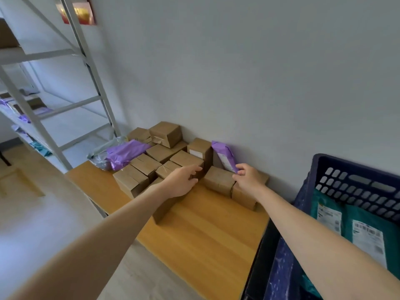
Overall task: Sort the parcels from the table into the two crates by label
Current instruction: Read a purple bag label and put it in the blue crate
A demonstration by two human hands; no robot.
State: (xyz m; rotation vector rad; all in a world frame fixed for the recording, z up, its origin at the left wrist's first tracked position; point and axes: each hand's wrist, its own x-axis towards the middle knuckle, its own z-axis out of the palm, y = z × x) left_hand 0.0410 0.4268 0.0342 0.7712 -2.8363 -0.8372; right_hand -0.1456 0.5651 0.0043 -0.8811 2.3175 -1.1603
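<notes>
Several brown cardboard parcels (147, 165) stand packed together at the far end of the wooden table (201, 234), against the wall. A purple mailer parcel (224, 155) with a white label leans upright on the wall; my right hand (246, 178) pinches its lower end. My left hand (184, 180) grips the side of a brown box (186, 160) in the middle of the pile. Another purple mailer (124, 152) lies at the pile's left. A dark blue crate (355, 182) on the right holds teal parcels (368, 234) with white labels.
A grey metal shelf rack (86, 68) stands left of the table, with purple and teal bags on its shelves. A grey plastic bag (101, 158) lies at the table's far left corner. The wall runs right behind the parcels.
</notes>
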